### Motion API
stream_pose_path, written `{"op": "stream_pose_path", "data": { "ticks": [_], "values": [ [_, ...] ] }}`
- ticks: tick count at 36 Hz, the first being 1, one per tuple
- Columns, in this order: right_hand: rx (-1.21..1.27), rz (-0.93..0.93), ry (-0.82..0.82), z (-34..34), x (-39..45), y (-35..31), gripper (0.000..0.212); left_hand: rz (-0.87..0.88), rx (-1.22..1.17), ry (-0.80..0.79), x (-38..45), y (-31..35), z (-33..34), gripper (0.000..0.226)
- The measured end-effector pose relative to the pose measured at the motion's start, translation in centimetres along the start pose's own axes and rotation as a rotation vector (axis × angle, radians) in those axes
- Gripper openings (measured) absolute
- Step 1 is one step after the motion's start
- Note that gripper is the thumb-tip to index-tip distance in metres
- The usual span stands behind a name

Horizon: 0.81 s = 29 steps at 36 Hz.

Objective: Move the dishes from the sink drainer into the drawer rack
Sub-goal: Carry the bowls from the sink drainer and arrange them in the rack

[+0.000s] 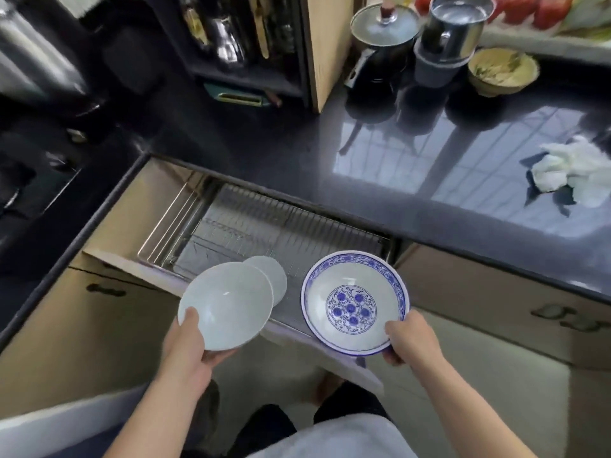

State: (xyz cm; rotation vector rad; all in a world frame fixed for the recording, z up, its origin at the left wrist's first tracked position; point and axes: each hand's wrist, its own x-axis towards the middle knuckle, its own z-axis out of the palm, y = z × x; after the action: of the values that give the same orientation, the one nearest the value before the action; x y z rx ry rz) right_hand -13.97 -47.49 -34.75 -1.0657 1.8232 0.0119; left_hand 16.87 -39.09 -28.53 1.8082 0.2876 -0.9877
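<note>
Holding pale bowl (226,305) left hand (191,345); patterned bowl (353,302) right hand (408,338).

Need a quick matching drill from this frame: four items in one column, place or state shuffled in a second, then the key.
Items
1. pale bowl
2. blue-patterned bowl
3. white cloth
4. drawer rack

Places or states
A. lying on the dark countertop, at the right
B. held at its rim by the right hand
C. pulled out below the counter, wire slots with no dish standing in them
D. held by the left hand, with a smaller pale dish just behind it

Pairs: 1-D, 2-B, 3-A, 4-C
</note>
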Motion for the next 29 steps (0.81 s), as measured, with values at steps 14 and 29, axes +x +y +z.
{"op": "stream_pose_path", "data": {
  "ticks": [14,29],
  "values": [
    [0.173,0.230,0.060,6.9,1.9,-5.7,0.021,-0.038,0.265,-0.128,9.5,4.9,5.4,0.040],
    [0.632,0.427,0.274,16.7,6.9,-4.4,0.021,-0.003,0.325,-0.214,21.0,5.8,8.0,0.036]
  ]
}}
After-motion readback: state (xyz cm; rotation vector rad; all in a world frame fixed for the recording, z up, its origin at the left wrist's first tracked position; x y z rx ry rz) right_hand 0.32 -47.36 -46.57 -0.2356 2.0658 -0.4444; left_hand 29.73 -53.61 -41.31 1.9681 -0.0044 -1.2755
